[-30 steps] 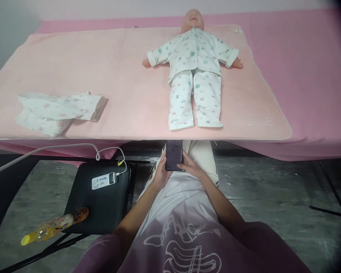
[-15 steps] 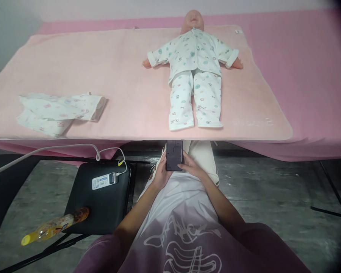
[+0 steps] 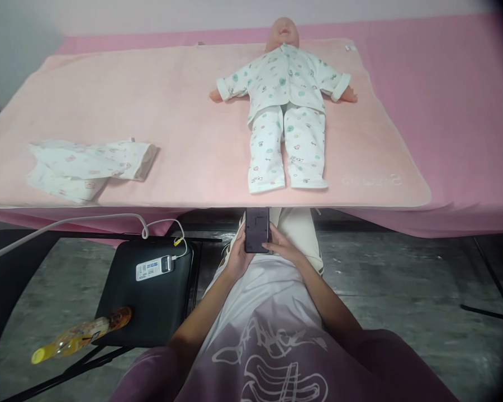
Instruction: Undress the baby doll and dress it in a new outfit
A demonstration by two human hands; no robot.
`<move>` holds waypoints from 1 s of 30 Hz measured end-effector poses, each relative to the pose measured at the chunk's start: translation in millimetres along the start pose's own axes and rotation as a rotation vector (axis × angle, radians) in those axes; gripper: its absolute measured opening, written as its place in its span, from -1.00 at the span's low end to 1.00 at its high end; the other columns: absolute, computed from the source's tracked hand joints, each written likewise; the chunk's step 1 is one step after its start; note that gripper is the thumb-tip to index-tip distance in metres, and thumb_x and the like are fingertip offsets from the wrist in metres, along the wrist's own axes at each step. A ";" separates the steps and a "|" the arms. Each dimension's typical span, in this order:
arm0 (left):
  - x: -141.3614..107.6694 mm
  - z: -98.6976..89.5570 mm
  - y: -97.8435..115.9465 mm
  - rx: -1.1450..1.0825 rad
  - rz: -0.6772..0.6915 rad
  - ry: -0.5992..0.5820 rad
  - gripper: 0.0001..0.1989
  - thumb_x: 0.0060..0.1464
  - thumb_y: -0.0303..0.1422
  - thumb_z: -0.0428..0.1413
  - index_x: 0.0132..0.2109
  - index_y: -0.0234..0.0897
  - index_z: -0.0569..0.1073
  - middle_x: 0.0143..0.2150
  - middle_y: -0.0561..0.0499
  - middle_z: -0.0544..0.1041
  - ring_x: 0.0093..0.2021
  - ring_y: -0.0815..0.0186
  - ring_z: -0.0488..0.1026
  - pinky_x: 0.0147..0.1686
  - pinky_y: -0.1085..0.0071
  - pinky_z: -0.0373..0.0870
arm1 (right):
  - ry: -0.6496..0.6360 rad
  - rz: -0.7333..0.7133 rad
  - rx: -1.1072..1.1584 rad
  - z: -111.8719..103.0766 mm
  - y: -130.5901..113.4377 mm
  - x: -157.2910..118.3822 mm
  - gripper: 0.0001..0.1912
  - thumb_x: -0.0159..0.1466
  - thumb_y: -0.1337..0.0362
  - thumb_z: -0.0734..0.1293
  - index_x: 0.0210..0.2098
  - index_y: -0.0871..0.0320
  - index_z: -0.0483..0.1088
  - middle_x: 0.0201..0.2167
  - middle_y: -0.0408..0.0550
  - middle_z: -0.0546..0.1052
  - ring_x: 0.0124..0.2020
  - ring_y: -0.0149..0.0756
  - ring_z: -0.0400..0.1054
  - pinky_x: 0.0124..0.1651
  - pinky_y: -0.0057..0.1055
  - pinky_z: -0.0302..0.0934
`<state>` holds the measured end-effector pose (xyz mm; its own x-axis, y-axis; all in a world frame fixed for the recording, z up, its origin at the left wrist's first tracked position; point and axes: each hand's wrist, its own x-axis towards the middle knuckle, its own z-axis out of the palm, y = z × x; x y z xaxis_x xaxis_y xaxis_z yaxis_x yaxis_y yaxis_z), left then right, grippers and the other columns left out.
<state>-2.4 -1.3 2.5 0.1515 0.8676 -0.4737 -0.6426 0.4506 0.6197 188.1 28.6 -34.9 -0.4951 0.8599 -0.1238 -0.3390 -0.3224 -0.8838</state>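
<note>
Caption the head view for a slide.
Left hand and right hand hold a smartphone; a baby doll lies on a pink mat.

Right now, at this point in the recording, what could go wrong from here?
The phone, held between the left hand and right hand, might slip if the grip loosens. The cable plugged into the white device on the black seat could drag it off if snagged. The bottle on that seat might be knocked to the floor by a bump.

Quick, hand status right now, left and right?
Left hand: closed on the phone, holding its left side.
Right hand: closed on the same phone, holding its right side, thumb over its lower end.
</note>
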 end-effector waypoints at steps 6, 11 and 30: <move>1.6 -2.1 -1.9 0.017 0.011 -0.009 -0.27 0.36 -0.05 0.41 0.58 0.05 0.48 0.64 0.01 0.42 0.64 -0.05 0.33 0.57 0.06 0.37 | 0.061 -0.017 -0.014 5.9 -8.7 -0.6 -0.01 0.35 -0.13 0.63 0.63 -0.03 0.31 0.48 0.03 0.53 0.56 0.05 0.34 0.67 -0.04 0.17; 3.1 -4.2 -4.1 0.021 0.012 -0.009 -0.24 0.36 -0.05 0.42 0.60 0.07 0.46 0.63 -0.01 0.43 0.63 -0.05 0.34 0.56 0.04 0.38 | 0.176 0.021 0.026 9.3 -4.5 2.9 -0.13 0.37 -0.25 0.56 0.53 -0.04 0.44 0.44 -0.01 0.57 0.58 0.03 0.31 0.69 -0.07 0.13; 3.8 -2.5 -3.8 0.022 0.010 -0.010 -0.20 0.34 -0.07 0.44 0.61 0.07 0.43 0.61 -0.03 0.46 0.65 -0.04 0.31 0.57 0.02 0.38 | 0.148 0.010 0.049 3.0 2.5 1.9 -0.17 0.37 -0.16 0.54 0.53 -0.04 0.44 0.49 -0.05 0.54 0.61 0.00 0.29 0.70 -0.10 0.09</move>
<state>-1.2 -0.2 -3.2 0.1534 0.8739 -0.4612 -0.6275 0.4467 0.6377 183.9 28.3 -36.0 -0.3767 0.9044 -0.2005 -0.3748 -0.3468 -0.8598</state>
